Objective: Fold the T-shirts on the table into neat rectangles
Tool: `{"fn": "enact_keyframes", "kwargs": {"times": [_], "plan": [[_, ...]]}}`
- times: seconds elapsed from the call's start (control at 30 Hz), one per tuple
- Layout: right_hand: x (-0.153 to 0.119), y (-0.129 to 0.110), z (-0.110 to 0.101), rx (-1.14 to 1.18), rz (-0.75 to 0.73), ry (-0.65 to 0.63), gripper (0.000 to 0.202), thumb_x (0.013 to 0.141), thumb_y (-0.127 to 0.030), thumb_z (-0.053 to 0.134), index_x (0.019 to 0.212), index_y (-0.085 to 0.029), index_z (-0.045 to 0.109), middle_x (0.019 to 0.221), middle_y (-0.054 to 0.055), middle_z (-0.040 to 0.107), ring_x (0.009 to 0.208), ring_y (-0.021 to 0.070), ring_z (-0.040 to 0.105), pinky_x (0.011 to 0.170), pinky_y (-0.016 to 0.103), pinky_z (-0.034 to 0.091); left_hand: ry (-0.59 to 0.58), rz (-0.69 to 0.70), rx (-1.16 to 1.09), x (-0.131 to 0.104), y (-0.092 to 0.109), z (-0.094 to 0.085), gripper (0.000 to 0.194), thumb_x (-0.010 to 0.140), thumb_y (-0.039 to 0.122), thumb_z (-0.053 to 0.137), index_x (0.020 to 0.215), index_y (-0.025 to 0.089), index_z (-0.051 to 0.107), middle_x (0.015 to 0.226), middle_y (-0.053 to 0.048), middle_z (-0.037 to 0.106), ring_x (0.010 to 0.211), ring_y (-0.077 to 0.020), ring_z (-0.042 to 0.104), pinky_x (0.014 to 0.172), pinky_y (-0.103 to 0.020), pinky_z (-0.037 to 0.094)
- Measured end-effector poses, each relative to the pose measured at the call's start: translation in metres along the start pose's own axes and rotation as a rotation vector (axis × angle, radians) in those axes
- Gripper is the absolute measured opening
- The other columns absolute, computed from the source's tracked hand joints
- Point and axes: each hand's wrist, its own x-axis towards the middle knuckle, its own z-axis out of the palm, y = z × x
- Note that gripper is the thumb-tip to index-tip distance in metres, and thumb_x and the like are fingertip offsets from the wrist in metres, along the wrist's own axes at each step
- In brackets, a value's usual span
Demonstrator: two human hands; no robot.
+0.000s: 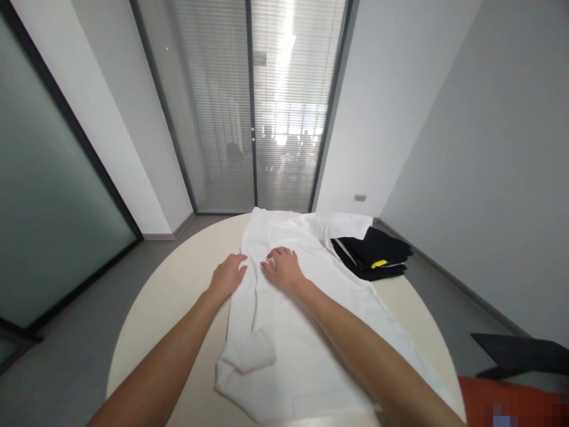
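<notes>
- The white cloth garment [302, 332] is lying spread across the round cream worktop [164, 308], reaching from its far edge down towards the person.
- The left hand [226, 276] is resting at the garment's left edge, thumb and fingertips touching the cloth; its grip is standing open, with a gap showing between thumb and fingers.
- The right hand [284, 271] is lying on the garment just beside the left one, palm down (the fingers are bending a little); its grip is also standing open.
- A long white strip of cloth [242, 308] is running down the garment's left side, below the left hand, and its near end is turning back over the garment in a loose fold.
- A stack of folded black cloth [377, 252] is sitting at the right of the worktop (a small yellow patch [379, 264] is showing on it), and a white flap of the garment [351, 225] is overlapping its far left part.
- An orange-red surface [502, 397] is showing at the lower right, beside the worktop.
</notes>
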Motion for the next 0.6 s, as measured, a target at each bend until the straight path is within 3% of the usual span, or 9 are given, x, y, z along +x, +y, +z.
{"fn": "enact_keyframes", "kwargs": {"times": [0.07,0.13,0.27,0.4,0.47,0.53,0.6], "plan": [[-0.02,-0.022,-0.013,0.089,-0.173,-0.088,0.037,0.096,-0.045,0.049,0.102,-0.018,0.073,0.109,0.01,0.072,0.111,0.0231,0.06,0.099,0.036,0.039,0.006,0.022,-0.049,-0.002,-0.005,-0.002,0.031,0.092,0.025,0.055,0.12,0.019,0.065,0.124,-0.009,0.067,0.114,-0.024,0.063,0.099,-0.035,0.046],[-0.043,-0.045,-0.024,0.156,-0.268,-0.193,0.04,0.096,-0.051,0.049,0.098,-0.02,0.075,0.094,0.007,0.075,0.092,0.0203,0.067,0.087,0.032,0.044,0.01,0.016,-0.08,-0.004,-0.009,-0.004,0.029,0.092,0.027,0.055,0.118,0.02,0.066,0.121,-0.006,0.069,0.106,-0.0203,0.066,0.095,-0.031,0.048],[-0.081,-0.076,-0.035,0.203,-0.396,-0.45,0.043,0.084,-0.059,0.064,0.103,-0.023,0.075,0.091,0.003,0.076,0.082,0.0204,0.068,0.079,0.031,0.045,0.023,-0.01,-0.197,-0.006,-0.011,-0.006,0.03,0.091,0.029,0.055,0.116,0.021,0.068,0.112,-0.004,0.073,0.081,-0.0174,0.067,0.082,-0.03,0.05],[-0.092,-0.078,-0.037,0.195,-0.374,-0.616,0.041,0.079,-0.047,0.073,0.11,-0.02,0.074,0.087,0.003,0.074,0.072,0.0162,0.064,0.066,0.025,0.043,0.046,-0.017,-0.238,-0.006,-0.011,-0.005,0.029,0.089,0.028,0.057,0.114,0.02,0.07,0.111,-0.004,0.073,0.077,-0.0179,0.064,0.079,-0.031,0.049],[-0.089,-0.073,-0.041,0.197,-0.47,-0.677,0.034,0.08,-0.038,0.074,0.108,-0.019,0.074,0.081,0.0,0.071,0.065,0.0122,0.059,0.061,0.023,0.04,0.052,-0.019,-0.247,-0.005,-0.013,-0.002,0.029,0.088,0.028,0.057,0.113,0.021,0.07,0.113,-0.004,0.073,0.077,-0.0175,0.064,0.079,-0.031,0.049],[-0.086,-0.066,-0.049,0.215,-0.626,-0.653,0.026,0.083,-0.028,0.07,0.106,-0.018,0.074,0.076,-0.002,0.067,0.062,0.0098,0.055,0.061,0.021,0.038,0.058,-0.022,-0.263,-0.003,-0.016,0.001,0.029,0.088,0.027,0.057,0.113,0.021,0.07,0.115,-0.004,0.072,0.077,-0.017,0.064,0.079,-0.03,0.05],[-0.085,-0.061,-0.062,0.236,-0.759,-0.547,0.022,0.084,-0.017,0.064,0.104,-0.018,0.073,0.076,-0.003,0.065,0.065,0.0093,0.055,0.064,0.02,0.039,0.064,-0.026,-0.28,0.0,-0.02,0.005,0.029,0.087,0.026,0.057,0.112,0.022,0.071,0.116,-0.003,0.072,0.077,-0.0168,0.064,0.079,-0.03,0.05]]}}
